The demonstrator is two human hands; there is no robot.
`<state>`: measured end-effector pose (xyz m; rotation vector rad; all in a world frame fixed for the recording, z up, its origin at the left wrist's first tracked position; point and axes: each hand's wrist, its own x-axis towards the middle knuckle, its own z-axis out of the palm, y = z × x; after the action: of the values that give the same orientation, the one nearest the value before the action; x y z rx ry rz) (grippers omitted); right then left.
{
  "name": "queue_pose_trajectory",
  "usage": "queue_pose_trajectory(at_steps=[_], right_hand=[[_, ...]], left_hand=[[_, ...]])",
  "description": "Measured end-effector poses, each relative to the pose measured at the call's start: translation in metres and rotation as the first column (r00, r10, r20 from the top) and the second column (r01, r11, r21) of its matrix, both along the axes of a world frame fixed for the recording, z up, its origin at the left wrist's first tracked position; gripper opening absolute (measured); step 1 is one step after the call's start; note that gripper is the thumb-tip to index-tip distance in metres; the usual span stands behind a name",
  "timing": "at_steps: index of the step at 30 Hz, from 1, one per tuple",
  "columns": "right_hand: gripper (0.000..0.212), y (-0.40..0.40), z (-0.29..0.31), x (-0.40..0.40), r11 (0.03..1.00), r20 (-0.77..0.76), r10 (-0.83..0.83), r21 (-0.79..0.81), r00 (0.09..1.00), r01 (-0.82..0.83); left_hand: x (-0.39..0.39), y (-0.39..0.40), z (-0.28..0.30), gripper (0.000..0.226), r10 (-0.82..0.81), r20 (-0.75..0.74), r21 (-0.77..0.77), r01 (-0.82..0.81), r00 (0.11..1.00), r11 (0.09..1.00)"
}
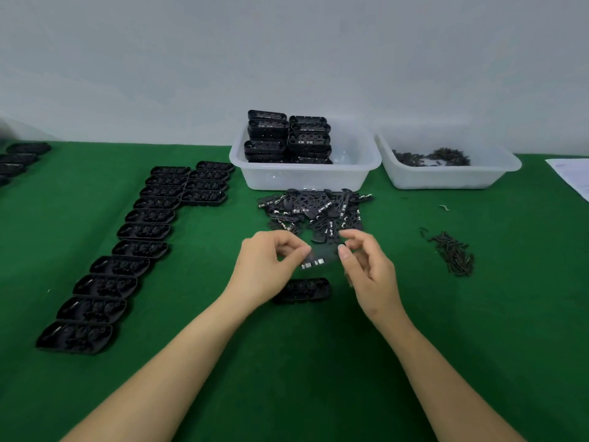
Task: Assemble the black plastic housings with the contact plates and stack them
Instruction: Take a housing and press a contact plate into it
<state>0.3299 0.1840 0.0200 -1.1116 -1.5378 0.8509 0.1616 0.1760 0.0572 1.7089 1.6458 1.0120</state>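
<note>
Plate (pixel 320 258) (thin, light, probably stiff but snaggy at its metal tabs) hangs above the housing (pixel 302 290), pinched at its ends between left hand (pixel 271 266) and right hand (pixel 366 266), best held by the edges.

housings row (pixel 127 250) left | plates pile (pixel 315 208) before tub (pixel 302 173)

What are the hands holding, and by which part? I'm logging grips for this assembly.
A contact plate, pinched at its two ends: left hand on the left end, right hand on the right.
</note>
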Motion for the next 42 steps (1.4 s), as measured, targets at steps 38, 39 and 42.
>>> queue_pose_trajectory(at_steps=[38,39,42], right_hand=[[0.045,-0.002,-0.011,0.005,0.987,0.615,0.134,-0.015,0.777,-0.159],[0.044,-0.002,-0.011,0.005,0.987,0.620,0.135,-0.017,0.773,-0.159],[0.041,-0.002,-0.010,0.004,0.986,0.636,0.145,-0.026,0.758,-0.167]], left_hand=[[-0.004,0.005,0.003,0.037,-0.321,-0.682,-0.060,0.387,0.658,0.920],[-0.007,0.002,-0.001,0.037,-0.311,-0.660,-0.037,0.384,0.684,0.922],[-0.015,-0.011,-0.013,0.040,-0.280,-0.578,0.037,0.368,0.766,0.929]])
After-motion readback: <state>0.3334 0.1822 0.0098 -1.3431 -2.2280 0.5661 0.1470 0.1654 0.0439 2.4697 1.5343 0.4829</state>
